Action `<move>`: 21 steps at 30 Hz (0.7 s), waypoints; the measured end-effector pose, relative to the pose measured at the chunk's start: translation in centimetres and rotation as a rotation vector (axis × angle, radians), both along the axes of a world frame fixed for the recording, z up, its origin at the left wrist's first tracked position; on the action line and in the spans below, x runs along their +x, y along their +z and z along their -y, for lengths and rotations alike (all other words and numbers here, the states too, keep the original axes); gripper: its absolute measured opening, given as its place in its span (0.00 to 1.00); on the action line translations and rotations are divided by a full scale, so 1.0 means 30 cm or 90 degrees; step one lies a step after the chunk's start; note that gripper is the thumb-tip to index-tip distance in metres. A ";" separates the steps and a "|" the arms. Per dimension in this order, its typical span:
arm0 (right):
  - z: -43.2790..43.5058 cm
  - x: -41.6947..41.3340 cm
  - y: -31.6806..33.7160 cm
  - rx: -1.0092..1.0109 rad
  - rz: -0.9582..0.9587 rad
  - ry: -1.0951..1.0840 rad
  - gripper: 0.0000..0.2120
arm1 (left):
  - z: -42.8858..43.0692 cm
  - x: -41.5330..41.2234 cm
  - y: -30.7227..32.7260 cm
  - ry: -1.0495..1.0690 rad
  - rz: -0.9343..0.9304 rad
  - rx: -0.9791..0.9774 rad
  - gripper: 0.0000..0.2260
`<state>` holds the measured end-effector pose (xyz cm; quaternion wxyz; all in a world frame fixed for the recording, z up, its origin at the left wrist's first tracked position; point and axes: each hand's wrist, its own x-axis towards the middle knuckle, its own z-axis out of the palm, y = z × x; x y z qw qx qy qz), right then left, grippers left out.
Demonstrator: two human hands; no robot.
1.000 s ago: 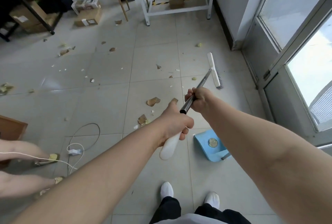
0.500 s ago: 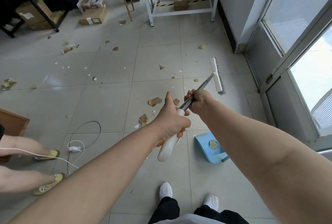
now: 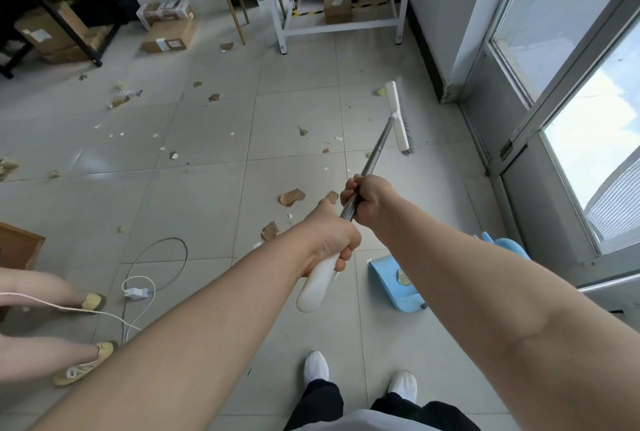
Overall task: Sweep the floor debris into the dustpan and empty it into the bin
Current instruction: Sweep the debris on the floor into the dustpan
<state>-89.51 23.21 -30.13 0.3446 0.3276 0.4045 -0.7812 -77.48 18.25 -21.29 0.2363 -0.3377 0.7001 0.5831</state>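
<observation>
The person is doing the sweeping step: the left hand (image 3: 330,240) is curling its fingers tight round the white end of the one broom (image 3: 374,153), the right hand (image 3: 370,200) is gripping the metal pole just above, and the brush head is resting far out on the floor near the glass door (image 3: 588,140). Next, I think, the brush is needing a pull back over the tiles, dragging scraps to the one blue dustpan (image 3: 405,299) lying by the right arm. I am counting three big brown scraps (image 3: 292,196) close to the hands, many tiny bits farther off, and no bin is showing.
</observation>
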 end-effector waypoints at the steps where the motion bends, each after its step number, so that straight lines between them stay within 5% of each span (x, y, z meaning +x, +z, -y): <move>1: 0.001 0.003 0.005 0.000 -0.006 0.007 0.16 | -0.005 0.001 -0.018 0.011 -0.004 0.000 0.36; 7: 0.040 -0.045 0.079 -0.030 -0.072 -0.010 0.17 | 0.020 0.008 0.060 0.112 -0.003 0.213 0.04; 13: 0.059 -0.053 0.122 -0.044 -0.075 -0.014 0.17 | 0.080 0.092 0.085 -0.024 0.102 0.191 0.07; 21: 0.034 -0.028 0.085 -0.018 -0.026 -0.013 0.16 | -0.004 0.083 0.053 0.033 0.096 0.157 0.07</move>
